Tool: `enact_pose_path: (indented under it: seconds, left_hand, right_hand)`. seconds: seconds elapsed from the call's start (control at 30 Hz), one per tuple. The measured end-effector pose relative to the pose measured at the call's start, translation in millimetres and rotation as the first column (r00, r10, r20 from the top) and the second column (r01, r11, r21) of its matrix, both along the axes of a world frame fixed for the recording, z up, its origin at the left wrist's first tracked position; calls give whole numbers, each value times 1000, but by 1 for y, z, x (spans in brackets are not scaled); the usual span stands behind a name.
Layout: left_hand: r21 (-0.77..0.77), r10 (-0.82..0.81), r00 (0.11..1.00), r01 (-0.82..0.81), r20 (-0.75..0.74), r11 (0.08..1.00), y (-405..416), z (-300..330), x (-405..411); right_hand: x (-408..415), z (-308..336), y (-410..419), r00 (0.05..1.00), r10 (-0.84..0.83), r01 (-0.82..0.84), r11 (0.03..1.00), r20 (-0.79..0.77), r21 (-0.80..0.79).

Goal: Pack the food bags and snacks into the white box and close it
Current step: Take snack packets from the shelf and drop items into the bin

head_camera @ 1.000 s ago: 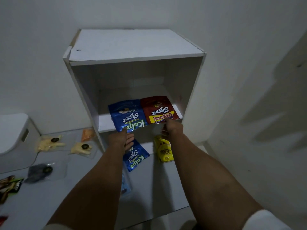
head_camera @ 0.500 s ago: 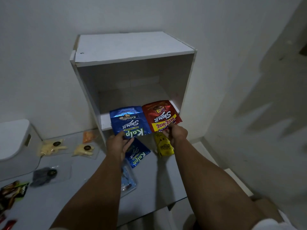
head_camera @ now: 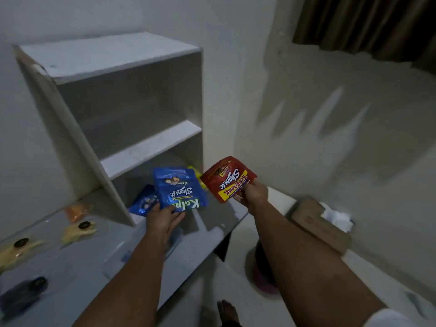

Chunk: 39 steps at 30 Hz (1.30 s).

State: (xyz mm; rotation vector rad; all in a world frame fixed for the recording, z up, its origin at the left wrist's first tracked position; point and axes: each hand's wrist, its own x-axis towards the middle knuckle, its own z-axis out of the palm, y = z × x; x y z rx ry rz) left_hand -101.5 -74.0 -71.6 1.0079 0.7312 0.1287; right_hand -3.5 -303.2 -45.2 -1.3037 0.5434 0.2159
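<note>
- Blue snack pouch point(head_camera: 180, 190) is gripped at its lower edge by the left hand point(head_camera: 165, 219), held upright in front of the shelf unit point(head_camera: 113, 67)
- Red snack pouch point(head_camera: 227, 179) is pinched at its lower corner by the right hand point(head_camera: 253, 197), tilted, held off the table point(head_camera: 77, 260) edge
- White box not identified in view; direction of the coming move cannot be told
- Second blue pouch point(head_camera: 144, 201) and yellow pack point(head_camera: 195, 172) are left in the lower compartment
- Pouches: glossy foil, flat, flexible, crinkly

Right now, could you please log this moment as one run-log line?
left hand: holds blue snack pouch | right hand: holds red snack pouch | both pouches: off white shelf unit | white box: not visible
</note>
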Motion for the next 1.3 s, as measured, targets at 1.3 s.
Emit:
enact_pose_path:
  seconds: [1.3]
  left_hand:
    - [-13, -665, 477, 807, -574, 590, -336, -153, 45]
  right_hand:
    - [-91, -188, -331, 880, -62, -247, 787, -471, -565]
